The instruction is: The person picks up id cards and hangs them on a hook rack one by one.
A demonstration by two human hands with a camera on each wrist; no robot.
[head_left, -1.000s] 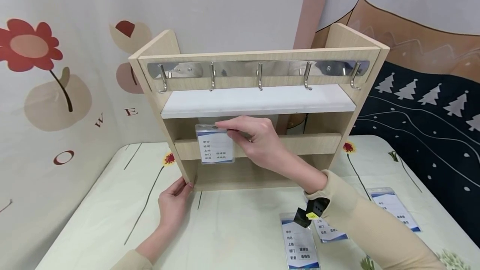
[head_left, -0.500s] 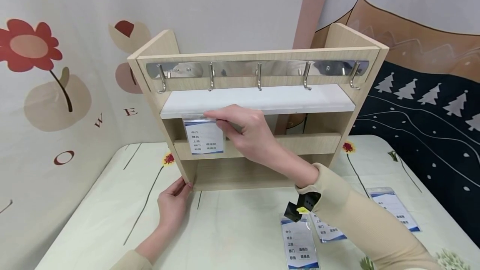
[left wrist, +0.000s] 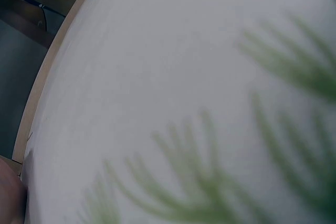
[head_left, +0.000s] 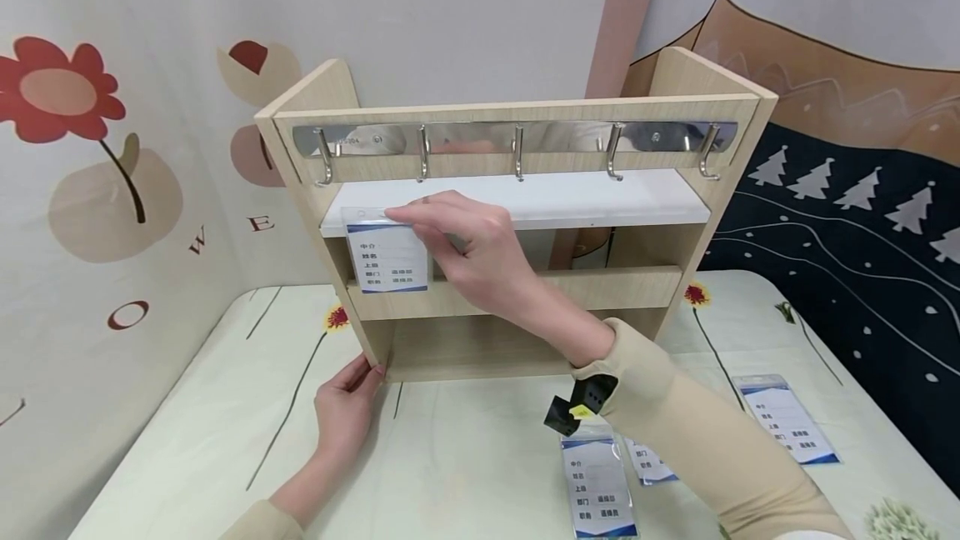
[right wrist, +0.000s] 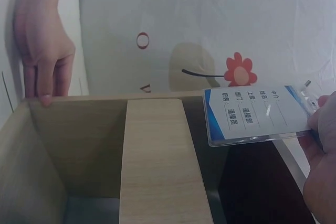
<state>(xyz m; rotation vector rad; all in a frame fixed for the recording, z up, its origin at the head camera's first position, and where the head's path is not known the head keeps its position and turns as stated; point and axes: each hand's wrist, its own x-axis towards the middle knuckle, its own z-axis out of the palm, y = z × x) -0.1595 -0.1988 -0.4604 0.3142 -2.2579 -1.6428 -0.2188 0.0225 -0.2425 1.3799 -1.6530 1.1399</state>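
Note:
In the head view my right hand (head_left: 483,252) pinches the top right corner of a clear ID badge holder (head_left: 386,261), its card printed with text and a blue edge. The badge hangs upright in front of the left part of a wooden rack (head_left: 517,292), below the leftmost metal hook (head_left: 326,158) and apart from it. The right wrist view shows the badge (right wrist: 257,114) sideways, held at its top end. My left hand (head_left: 347,411) grips the rack's lower left corner, thumb at the front edge. The left wrist view shows mostly tablecloth.
A metal strip (head_left: 468,138) with several hooks crosses the rack's top, above a white shelf (head_left: 517,197). More badges lie on the flowered tablecloth (head_left: 465,457): one in front (head_left: 600,486), one partly under my right sleeve, one at right (head_left: 791,423). Printed curtains stand behind.
My right hand has carried the badge up and to the left, from in front of the middle bar to overlapping the white shelf's edge. The left hand stays at the rack's corner.

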